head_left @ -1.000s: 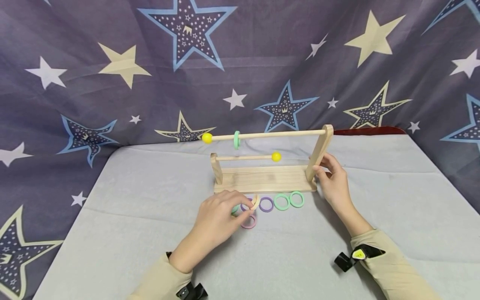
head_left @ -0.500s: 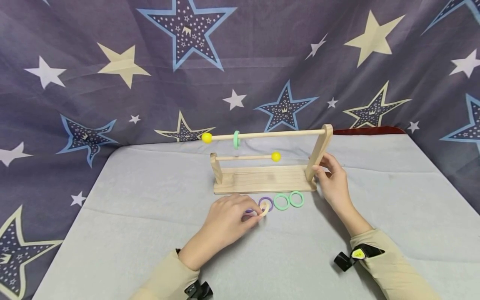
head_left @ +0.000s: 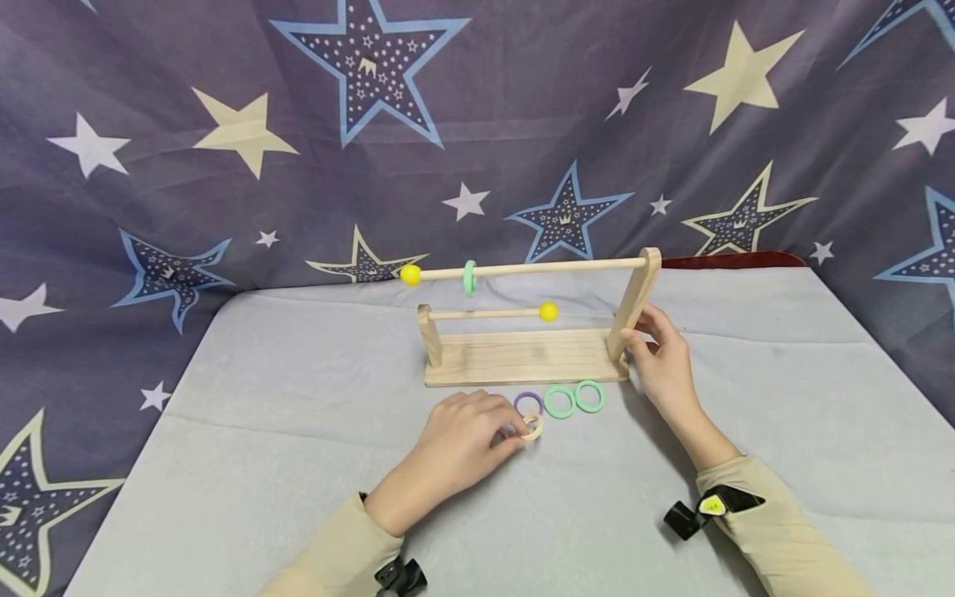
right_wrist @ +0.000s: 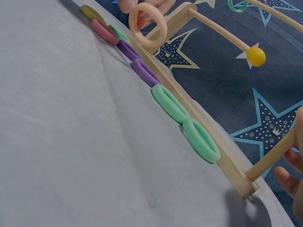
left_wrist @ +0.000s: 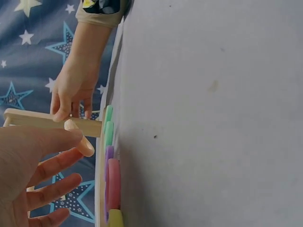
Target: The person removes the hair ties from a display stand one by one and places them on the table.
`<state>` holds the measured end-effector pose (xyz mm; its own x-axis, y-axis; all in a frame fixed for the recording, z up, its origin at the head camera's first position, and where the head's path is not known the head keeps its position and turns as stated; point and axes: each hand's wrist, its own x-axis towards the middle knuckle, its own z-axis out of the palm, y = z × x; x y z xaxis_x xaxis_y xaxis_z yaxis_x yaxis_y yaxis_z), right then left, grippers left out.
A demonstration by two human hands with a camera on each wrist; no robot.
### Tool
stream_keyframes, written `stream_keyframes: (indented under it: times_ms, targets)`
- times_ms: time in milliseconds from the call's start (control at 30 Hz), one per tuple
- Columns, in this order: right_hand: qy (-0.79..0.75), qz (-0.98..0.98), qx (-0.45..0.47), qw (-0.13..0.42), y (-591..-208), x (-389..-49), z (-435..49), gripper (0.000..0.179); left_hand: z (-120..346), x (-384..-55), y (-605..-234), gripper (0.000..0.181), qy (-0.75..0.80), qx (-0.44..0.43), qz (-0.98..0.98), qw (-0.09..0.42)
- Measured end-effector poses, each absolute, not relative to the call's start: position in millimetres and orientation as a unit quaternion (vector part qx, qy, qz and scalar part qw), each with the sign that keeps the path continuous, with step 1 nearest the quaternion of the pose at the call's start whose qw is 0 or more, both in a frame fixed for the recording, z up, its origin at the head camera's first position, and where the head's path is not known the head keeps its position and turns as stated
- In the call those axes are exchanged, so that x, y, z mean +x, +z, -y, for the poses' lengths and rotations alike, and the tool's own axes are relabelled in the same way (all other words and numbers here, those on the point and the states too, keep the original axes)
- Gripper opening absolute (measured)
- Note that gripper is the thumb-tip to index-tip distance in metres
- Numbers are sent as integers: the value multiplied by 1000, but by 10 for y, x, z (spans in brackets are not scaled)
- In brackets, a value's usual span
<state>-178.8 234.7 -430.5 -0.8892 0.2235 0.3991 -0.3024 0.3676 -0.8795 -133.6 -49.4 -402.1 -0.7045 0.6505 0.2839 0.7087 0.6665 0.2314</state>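
My left hand (head_left: 466, 439) pinches a cream ring (head_left: 534, 428) between thumb and fingers, just above the table. In the right wrist view this ring (right_wrist: 150, 46) faces the camera, held at its far side. My right hand (head_left: 664, 361) grips the taller upright (head_left: 637, 300) of a wooden ring stand, whose base (head_left: 537, 356) lies flat. A mint ring (head_left: 469, 279) hangs on the stand's long upper rod (head_left: 552, 268). In front of the base lies a row of rings: two mint rings (right_wrist: 165, 105), two purple rings (right_wrist: 143, 72), a pink ring (right_wrist: 103, 32) and others.
Yellow balls cap the upper rod (head_left: 411, 275) and the shorter lower rod (head_left: 485, 314), which point opposite ways. An olive-yellow ring (right_wrist: 91, 13) lies at the row's far end in the right wrist view. Behind the grey cloth-covered table (head_left: 298, 365) hangs a star-patterned curtain (head_left: 507, 99).
My left hand has moved to the right and slightly nearer with the cream ring, which has turned to show its opening more. My right hand and the stand have stayed in place.
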Motion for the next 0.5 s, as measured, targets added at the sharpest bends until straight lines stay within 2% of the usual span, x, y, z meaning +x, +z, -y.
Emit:
stream_keyframes:
  times_ms: [500]
  targets:
    - [553, 797, 35, 239, -4024, -1632, -2213, 37, 474, -1370, -4080, 7, -129, -388, 910, 75]
